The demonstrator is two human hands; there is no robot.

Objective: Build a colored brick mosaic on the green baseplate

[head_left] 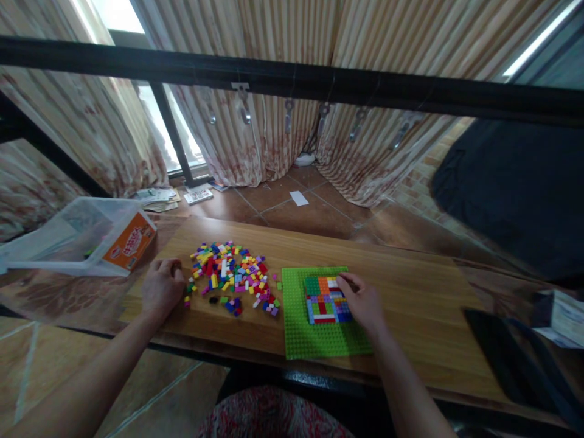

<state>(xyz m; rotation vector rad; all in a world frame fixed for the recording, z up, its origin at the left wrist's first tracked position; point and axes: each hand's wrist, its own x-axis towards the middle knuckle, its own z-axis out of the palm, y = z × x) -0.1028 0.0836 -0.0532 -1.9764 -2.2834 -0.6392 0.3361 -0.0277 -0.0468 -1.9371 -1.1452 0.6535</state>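
My right hand (362, 301) is over the right part of a green studded baseplate (298, 340), thumb and fingertips pinched together. The fingertips meet the upper right of a flat patch of colored toy bricks (323, 308) fixed on the plate. Whatever sits in the pinch is too small to make out. My left hand (163, 286) rests on the wooden table at the left edge of a loose pile of toy bricks (228, 271). Its fingers are curled in, and their inner side is hidden.
The wooden tabletop (424, 304) carries the plate and the bricks. A clear plastic bin (86, 237) with an orange label lies at the left. A dark bar (292, 76) crosses above, before striped curtains (283, 36). A dark flat object (506, 353) and papers (568, 316) are at the right.
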